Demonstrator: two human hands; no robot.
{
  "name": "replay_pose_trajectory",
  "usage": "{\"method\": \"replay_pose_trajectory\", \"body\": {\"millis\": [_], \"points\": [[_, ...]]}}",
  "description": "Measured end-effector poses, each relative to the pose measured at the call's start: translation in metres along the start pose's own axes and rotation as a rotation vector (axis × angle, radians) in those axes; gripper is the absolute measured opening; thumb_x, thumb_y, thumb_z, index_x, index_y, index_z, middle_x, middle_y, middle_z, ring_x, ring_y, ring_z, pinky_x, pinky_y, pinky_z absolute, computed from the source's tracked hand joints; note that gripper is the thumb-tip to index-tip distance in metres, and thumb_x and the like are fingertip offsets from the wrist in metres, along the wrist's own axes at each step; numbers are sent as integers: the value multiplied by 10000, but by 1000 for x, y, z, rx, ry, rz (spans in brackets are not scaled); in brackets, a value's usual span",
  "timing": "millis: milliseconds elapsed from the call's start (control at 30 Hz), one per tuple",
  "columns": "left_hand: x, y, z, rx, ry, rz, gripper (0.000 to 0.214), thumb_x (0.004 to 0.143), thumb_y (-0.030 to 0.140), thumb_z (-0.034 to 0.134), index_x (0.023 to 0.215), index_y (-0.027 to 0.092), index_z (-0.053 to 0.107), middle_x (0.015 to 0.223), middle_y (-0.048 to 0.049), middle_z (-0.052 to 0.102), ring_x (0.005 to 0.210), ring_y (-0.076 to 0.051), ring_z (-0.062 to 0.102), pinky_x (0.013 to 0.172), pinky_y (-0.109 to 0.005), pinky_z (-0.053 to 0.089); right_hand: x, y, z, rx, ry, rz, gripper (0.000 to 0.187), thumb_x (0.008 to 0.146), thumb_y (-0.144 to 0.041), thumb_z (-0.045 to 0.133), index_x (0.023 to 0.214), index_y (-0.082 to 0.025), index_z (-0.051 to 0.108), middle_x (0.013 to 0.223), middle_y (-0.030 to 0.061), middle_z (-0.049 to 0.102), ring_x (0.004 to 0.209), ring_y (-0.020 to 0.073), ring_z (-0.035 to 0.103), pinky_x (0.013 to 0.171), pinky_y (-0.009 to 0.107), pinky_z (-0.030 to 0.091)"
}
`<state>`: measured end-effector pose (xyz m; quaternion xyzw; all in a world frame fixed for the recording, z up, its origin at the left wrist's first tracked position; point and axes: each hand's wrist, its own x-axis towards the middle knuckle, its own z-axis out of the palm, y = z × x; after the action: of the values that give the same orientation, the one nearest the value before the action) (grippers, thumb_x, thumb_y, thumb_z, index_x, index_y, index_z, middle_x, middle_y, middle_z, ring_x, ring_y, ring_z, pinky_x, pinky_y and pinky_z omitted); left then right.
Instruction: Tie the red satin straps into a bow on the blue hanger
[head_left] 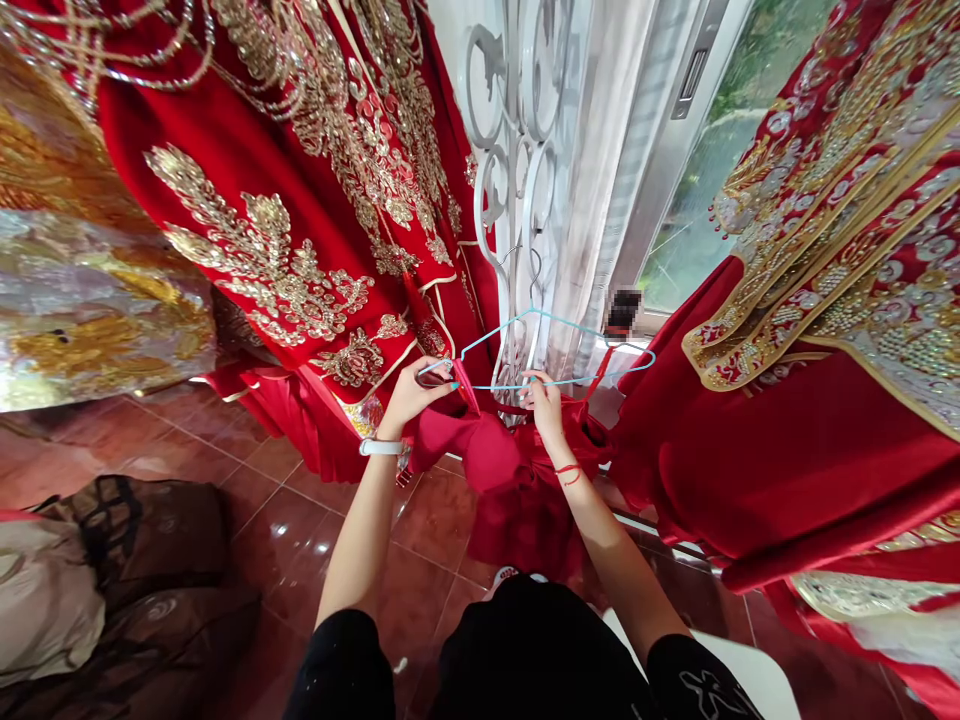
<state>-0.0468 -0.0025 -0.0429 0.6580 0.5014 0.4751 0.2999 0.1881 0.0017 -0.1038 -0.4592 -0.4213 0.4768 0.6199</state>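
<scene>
Pinching red shoulder strap [466, 388] at left end of light-blue hanger [532, 310] with left hand [412, 396], lower bar [491, 387] with right hand [546, 410]. Looks looped at right end, unfinished at left.

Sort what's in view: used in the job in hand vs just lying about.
Likely in the job:
- thin light-blue hanger
- plain red fabric garment
- left hand, right hand

Just about:
- gold-embroidered red gown
- white scrolled metal grille
- dark brown fabric bags

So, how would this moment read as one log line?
left hand: pinching end of blue hanger by red strap | right hand: pinching same hanger's lower edge | beneath: red garment | both sides: gold-trimmed garments
</scene>
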Motion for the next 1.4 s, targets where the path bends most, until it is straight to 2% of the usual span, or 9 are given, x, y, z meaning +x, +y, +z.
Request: {"method": "replay_pose_trajectory", "body": {"millis": [200, 300, 367, 500, 600, 800, 900, 1100, 1400], "points": [[-35, -33, 4, -181, -7, -161, 618, 619, 443, 820, 1143, 193, 607, 1148, -126, 677, 964, -234, 685, 879, -408, 563, 1, -1, -3, -19, -18, 6, 286, 807, -442, 521, 929, -201, 615, 602, -42, 593, 484, 104, 518, 492, 225, 408], [-39, -13, 5, -14, 259, -6, 682, 730, 413, 754, 1333, 233, 490, 1359, -147, 571, 1188, -262, 609, 1016, -446, 500, 4, -1, -5, -38, -33, 4, 328, 811, -502, 544, 910, -199, 622, 604, -40, 591, 476, 99, 514, 495, 228, 409], [-34, 10, 8, 188, 325, 146, 607, 796, 390, 709, 1341, 232, 495, 1404, -138, 547, 1310, -278, 521, 1130, -471, 397, 6, -2, -7, -76, -59, 8, 375, 818, -556, 548, 860, -193, 634, 615, -27, 599, 484, 99, 525, 499, 228, 410], [-12, 41, 21, 435, 63, 313, 489, 870, 393, 646, 1316, 217, 552, 1346, -115, 612, 1288, -295, 526, 1169, -496, 320, 3, -5, -23, -137, -195, 57, 488, 795, -653, 550, 762, -176, 648, 648, 1, 623, 500, 99, 543, 494, 224, 415], [2, 40, 29, 473, 30, 293, 386, 910, 361, 587, 1254, 186, 596, 1239, -127, 667, 1155, -297, 593, 1084, -493, 392, -2, 1, -59, -158, -282, 72, 437, 750, -599, 628, 825, -171, 674, 659, -12, 623, 474, 91, 500, 468, 225, 386], [13, 24, 30, 414, 37, 312, 217, 936, 304, 509, 1058, 202, 656, 1079, -95, 702, 1028, -266, 619, 972, -412, 451, -1, 40, -161, -594, 276, 74, 300, 679, -360, 676, 915, -176, 686, 664, -11, 614, 626, 156, 580, 575, 257, 434], [13, 22, 30, 400, 31, 321, 226, 953, 337, 484, 1018, 205, 656, 1040, -91, 701, 1000, -259, 616, 947, -398, 450, 2, 59, -187, -833, 228, 243, 291, 587, -243, 739, 871, -187, 707, 606, -26, 607, 643, 177, 612, 623, 275, 461], [7, 20, 33, 474, 65, 324, 226, 976, 327, 445, 1034, 216, 633, 1082, -94, 687, 1044, -267, 589, 932, -397, 413, 0, 73, -189, -825, 151, 340, 124, 535, -159, 747, 637, -196, 687, 473, -27, 565, 551, 171, 611, 592, 280, 467], [6, 15, 33, 527, 89, 323, 256, 991, 352, 425, 1083, 224, 627, 1088, -97, 670, 1020, -275, 576, 880, -388, 392, 8, 32, -210, -612, 198, 300, 93, 709, -263, 562, 732, -187, 611, 513, -10, 598, 472, 131, 585, 484, 244, 494]]}}
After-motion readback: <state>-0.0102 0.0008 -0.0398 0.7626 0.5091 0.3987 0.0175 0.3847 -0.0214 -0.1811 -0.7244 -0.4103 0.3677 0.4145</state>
